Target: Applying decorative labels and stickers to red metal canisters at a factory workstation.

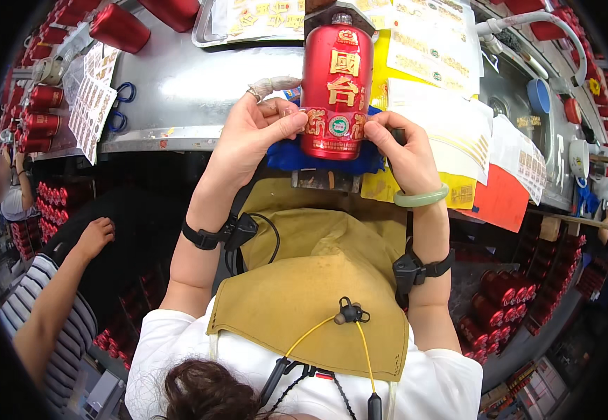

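A red bottle (337,77) with raised gold characters and a clear neck leans on a blue cloth (286,155) at the table's front edge. Across its lower body lies a clear decal strip (338,126) with gold ornaments and a round green emblem. My left hand (265,126) pinches the strip's left end between thumb and fingers; a pale cover sits on one of its fingers. At the other end, my right hand (400,148) pinches the strip against the bottle's right side. A pale green bangle (421,196) circles my right wrist.
Blue-handled scissors (120,108) lie beside decal sheets (92,115) on the left. A metal tray (209,35) is at the back. Paper sheets (433,122), a red sheet (498,199) and a blue cup (538,96) occupy the right. A co-worker's arm (55,294) reaches in at left.
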Demonstrator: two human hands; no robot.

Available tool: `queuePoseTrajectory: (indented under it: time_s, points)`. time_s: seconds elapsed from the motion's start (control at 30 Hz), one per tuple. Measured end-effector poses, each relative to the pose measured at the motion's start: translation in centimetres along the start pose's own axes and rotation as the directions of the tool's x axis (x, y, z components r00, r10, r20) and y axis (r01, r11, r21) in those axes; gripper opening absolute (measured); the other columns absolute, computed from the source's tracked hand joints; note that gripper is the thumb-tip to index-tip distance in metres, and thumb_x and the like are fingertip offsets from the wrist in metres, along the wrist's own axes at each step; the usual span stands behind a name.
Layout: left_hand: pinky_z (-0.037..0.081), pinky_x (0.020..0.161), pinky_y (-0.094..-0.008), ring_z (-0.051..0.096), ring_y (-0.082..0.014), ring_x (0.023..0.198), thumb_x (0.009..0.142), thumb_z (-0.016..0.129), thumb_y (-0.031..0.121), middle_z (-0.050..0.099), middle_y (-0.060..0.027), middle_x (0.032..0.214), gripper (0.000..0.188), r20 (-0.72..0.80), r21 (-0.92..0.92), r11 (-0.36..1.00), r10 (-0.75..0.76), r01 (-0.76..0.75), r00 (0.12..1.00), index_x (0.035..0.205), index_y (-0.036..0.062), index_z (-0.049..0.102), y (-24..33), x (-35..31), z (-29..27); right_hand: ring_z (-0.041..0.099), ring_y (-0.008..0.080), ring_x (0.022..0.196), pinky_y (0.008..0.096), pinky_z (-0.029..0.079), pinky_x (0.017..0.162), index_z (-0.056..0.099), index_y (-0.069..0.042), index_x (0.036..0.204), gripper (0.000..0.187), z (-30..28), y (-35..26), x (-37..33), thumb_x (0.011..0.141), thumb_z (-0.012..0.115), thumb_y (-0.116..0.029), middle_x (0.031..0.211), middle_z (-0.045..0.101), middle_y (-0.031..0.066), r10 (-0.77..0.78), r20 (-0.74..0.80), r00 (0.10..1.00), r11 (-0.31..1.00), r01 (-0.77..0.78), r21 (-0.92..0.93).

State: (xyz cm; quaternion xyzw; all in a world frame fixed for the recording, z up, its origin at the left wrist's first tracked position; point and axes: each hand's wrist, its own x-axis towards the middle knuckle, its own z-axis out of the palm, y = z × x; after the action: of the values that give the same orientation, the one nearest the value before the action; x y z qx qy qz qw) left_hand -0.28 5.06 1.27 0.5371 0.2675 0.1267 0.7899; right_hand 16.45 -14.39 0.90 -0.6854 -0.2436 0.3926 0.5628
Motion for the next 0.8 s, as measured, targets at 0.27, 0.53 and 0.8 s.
queuePoseTrajectory:
  time_s: [0.27,0.53,0.8]
  points:
    - [0.052,0.078,-0.0262,0.065,-0.0123,0.092,0.091,0.078,0.007,0.066,-0.0046,0.099,0.047,0.012,-0.003,1.0,0.012,-0.012,1.0,0.13,0.0001,0.052,-0.17,0.01,-0.1,0.058,0.0073,0.083,0.0242,0.047,0.078,0.073,0.002,0.102,0.023,-0.04,0.3,0.11,0.099,0.071,-0.021,0.089,0.071,0.0014,0.002,0.008,1.0,1.0,-0.002,0.005]
    - [0.052,0.078,-0.0263,0.065,-0.0123,0.091,0.091,0.079,0.007,0.066,-0.0047,0.101,0.051,0.034,-0.019,1.0,0.019,-0.018,0.999,0.133,-0.0001,0.051,0.05,-0.02,-0.07,0.058,0.0073,0.083,0.0242,0.047,0.078,0.073,0.001,0.102,0.023,-0.04,0.04,0.09,0.098,0.071,-0.021,0.089,0.071,0.0012,0.03,0.008,1.0,1.0,-0.03,-0.007]
    - [0.052,0.077,-0.0261,0.065,-0.0119,0.091,0.09,0.079,0.006,0.065,-0.0042,0.099,0.051,0.01,-0.017,1.0,0.01,-0.01,1.0,0.133,0.0009,0.052,-0.13,0.02,0.09,0.055,0.0072,0.081,0.0245,0.046,0.076,0.073,0.001,0.101,0.023,0.02,0.23,0.09,0.098,0.071,-0.022,0.087,0.069,0.0008,0.019,-0.006,1.0,1.0,-0.019,0.004]
